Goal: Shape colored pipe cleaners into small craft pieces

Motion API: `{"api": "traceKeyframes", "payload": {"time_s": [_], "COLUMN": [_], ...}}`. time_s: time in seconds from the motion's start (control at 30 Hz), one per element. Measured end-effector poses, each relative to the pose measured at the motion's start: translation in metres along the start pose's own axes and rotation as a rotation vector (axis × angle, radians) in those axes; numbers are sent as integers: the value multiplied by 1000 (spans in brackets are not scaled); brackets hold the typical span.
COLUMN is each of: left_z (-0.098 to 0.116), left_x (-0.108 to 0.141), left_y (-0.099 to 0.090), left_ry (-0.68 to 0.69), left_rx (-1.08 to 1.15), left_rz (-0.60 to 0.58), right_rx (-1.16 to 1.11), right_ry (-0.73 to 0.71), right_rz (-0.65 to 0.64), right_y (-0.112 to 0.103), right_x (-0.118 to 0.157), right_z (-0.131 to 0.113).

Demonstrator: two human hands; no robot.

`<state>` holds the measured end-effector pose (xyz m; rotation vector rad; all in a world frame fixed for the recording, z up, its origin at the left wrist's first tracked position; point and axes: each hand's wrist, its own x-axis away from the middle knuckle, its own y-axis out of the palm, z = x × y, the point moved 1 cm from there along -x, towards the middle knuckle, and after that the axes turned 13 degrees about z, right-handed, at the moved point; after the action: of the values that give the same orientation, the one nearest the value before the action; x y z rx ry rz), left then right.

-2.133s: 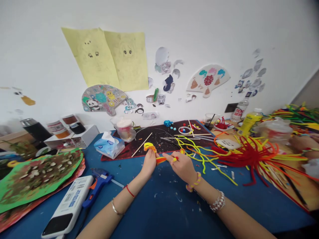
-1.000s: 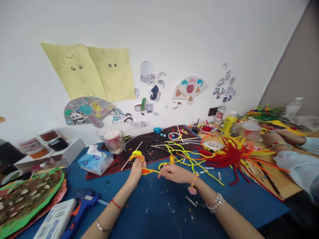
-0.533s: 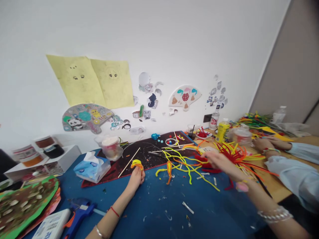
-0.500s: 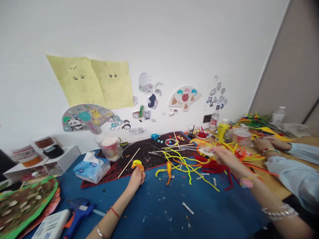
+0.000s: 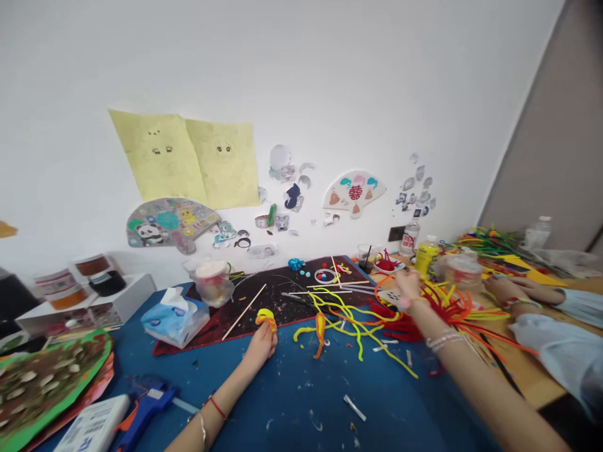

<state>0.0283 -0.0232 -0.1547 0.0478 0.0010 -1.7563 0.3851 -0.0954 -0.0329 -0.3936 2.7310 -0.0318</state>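
My left hand (image 5: 261, 344) is closed around the base of a small coiled piece of yellow and orange pipe cleaner (image 5: 266, 316), held just above the blue table mat. My right hand (image 5: 409, 285) reaches out over a tangle of red, yellow and orange pipe cleaners (image 5: 443, 304). Its fingertips are blurred and small, so whether they grip anything cannot be made out. Beside them lies a pale oval piece with dark spots (image 5: 391, 295). Between my hands rests a finished-looking orange and yellow twisted piece (image 5: 320, 333), near loose yellow pipe cleaners (image 5: 358, 314).
Bottles, including a yellow one (image 5: 426, 256), stand beyond my right hand. Another person's hands (image 5: 506, 289) are at the right. Thin wooden sticks (image 5: 244, 312) lie on the dark board (image 5: 254, 292). A tissue pack (image 5: 174, 320) and a blue glue gun (image 5: 146, 408) are at left.
My right hand has moved farther away over the table, toward the bottles. My left hand still holds the coiled piece in about the same place. The view has shifted slightly.
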Motion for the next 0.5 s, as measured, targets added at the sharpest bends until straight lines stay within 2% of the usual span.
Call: {"api": "traceKeyframes", "payload": {"time_s": [0.07, 0.13, 0.23, 0.3, 0.4, 0.5], "left_z": [1, 2, 2, 1, -1, -2], "left_x": [1, 2, 4, 6, 8, 10], "left_y": [-1, 0, 0, 0, 0, 0], "left_ry": [10, 20, 30, 35, 47, 69], "left_rx": [-10, -17, -17, -10, 2, 10], "left_rz": [-14, -23, -21, -9, 17, 46], "right_rx": [-35, -83, -142, -221, -320, -352], "right_ry": [-54, -124, -222, -320, -415, -261], "right_rz": [-154, -361, -629, -789, -877, -931], "right_y": [34, 62, 87, 92, 87, 83], "right_x": [39, 84, 159, 203, 244, 253], "right_z": [-3, -10, -21, -23, -13, 1]}}
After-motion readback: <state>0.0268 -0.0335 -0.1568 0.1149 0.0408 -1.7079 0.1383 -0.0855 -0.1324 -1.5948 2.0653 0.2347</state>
